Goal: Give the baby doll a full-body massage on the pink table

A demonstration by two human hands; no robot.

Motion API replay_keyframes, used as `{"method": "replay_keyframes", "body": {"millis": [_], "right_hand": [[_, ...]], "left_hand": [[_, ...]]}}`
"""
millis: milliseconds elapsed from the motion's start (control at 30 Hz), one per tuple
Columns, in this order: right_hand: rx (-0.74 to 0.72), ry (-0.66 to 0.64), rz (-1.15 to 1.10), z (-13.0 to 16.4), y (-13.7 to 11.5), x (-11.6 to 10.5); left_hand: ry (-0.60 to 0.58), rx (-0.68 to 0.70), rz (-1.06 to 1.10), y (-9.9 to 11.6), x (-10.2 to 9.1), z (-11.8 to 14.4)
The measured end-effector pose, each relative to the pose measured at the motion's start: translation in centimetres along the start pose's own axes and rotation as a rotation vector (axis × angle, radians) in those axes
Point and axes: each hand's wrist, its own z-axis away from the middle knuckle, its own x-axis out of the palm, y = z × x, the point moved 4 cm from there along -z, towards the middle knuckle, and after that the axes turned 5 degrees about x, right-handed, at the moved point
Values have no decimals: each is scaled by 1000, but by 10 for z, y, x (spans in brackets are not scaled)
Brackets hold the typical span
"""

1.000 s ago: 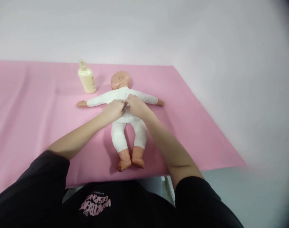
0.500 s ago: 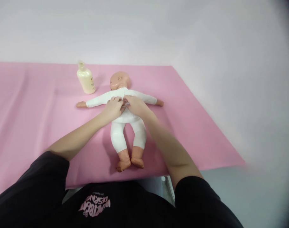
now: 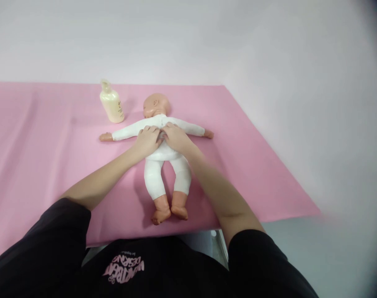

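Pale, bare wall fills the upper half of the view, and below it a pink sheet (image 3: 46,165) is spread flat over the work surface, its near edge hanging just in front of the person's dark top with pink lettering. Nothing else large is seen on the sheet.

At the middle of the sheet a doll (image 3: 165,155) is laid on its back, head toward twelve o'clock and bare feet toward six o'clock. Its arms are stretched straight out toward nine and three o'clock. The doll is dressed in a white one-piece suit that already covers both arms to the wrists and both legs to the ankles, so the limbs appear fully dressed.

Over the doll's chest the left hand (image 3: 148,141) and the right hand (image 3: 176,138) are brought together, fingertips touching or nearly so. Both are curled narrow and appear to be pinching the white cloth at the front of the suit; whether a fastening is held there cannot be told. Judging by this, only the chest closure seems left to be dealt with.

At eleven o'clock from the doll's head, standing well apart from both hands, a cream bottle (image 3: 111,102) is seen upright and untouched.
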Motion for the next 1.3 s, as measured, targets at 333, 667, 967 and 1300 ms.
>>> {"method": "replay_keyframes", "body": {"millis": [333,667,967,1300], "right_hand": [[-66,58,-23,-3,4,9],[-20,124,-207,-13,16,18],[-11,139,-158,-12,16,19],[-62,147,-215,-15,21,20]], "left_hand": [[4,-7,17,-1,1,0],[47,-26,40,-5,1,-2],[51,-17,32,-10,6,-4],[65,-40,60,-11,8,-3]]}}
